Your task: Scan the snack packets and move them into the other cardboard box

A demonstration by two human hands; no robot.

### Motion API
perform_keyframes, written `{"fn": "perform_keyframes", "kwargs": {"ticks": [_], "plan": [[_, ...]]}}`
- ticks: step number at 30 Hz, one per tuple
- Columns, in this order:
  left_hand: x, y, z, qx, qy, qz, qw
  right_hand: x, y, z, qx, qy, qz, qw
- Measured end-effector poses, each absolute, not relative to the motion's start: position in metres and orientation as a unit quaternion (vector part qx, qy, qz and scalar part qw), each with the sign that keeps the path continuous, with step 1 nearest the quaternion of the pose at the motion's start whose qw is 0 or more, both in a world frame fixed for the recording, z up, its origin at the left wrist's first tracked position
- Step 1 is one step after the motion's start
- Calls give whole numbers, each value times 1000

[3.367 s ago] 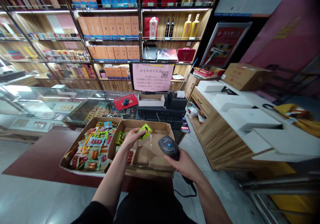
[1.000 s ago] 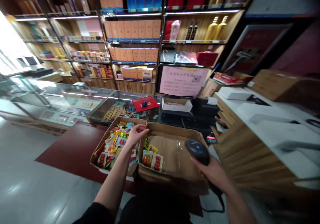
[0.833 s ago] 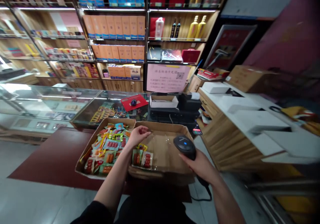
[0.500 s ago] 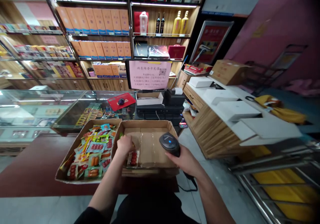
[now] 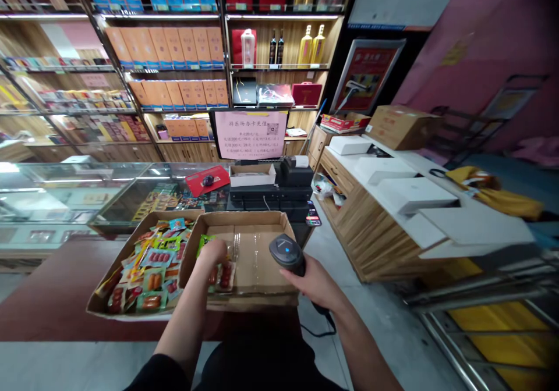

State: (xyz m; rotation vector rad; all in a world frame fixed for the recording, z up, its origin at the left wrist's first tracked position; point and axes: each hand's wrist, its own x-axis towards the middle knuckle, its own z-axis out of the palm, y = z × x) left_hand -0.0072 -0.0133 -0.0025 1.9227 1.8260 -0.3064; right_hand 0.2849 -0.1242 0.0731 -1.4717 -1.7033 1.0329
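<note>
My right hand (image 5: pixel 312 283) is wrapped round the handle of a black barcode scanner (image 5: pixel 287 252), which has a small blue light lit on top. It is held over the right side of a shallow cardboard box (image 5: pixel 266 289). Inside that box, at its left, my left hand (image 5: pixel 212 253) is closed with its fingers curled down; what they grip is hidden. Clear packets of small red sausages (image 5: pixel 225 276) lie just beside and under it, and a green packet (image 5: pixel 204 242) shows behind it. A second carton (image 5: pixel 98 298) to the left is full of mixed snack packets (image 5: pixel 155 277).
Both cartons stand on a dark red table (image 5: pixel 43 298). Beyond are a glass display counter (image 5: pixel 117 193), a screen with a pink sign (image 5: pixel 251 135), a receipt printer (image 5: pixel 297 173) and a phone (image 5: pixel 312 213). A white-topped cabinet (image 5: pixel 371 222) is at right. The scanner's cable (image 5: pixel 321 333) hangs down.
The view has shifted slightly, so the boxes and scanner sit further left. A second sausage packet now shows beside the first, under my left hand. My right hand keeps holding the scanner.
</note>
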Motion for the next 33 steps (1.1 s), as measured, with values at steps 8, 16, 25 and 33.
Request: {"fn": "perform_keyframes", "kwargs": {"ticks": [8, 16, 25, 33], "plan": [[30, -9, 4, 679, 649, 178, 292, 298, -127, 77, -589, -634, 389, 317], [34, -6, 6, 551, 661, 303, 410, 299, -127, 74, -588, -634, 384, 323], [28, -1, -2, 435, 583, 409, 551, 297, -127, 70, -596, -628, 390, 314], [21, -4, 5, 405, 556, 427, 587, 287, -126, 72, -596, -636, 391, 298]]}}
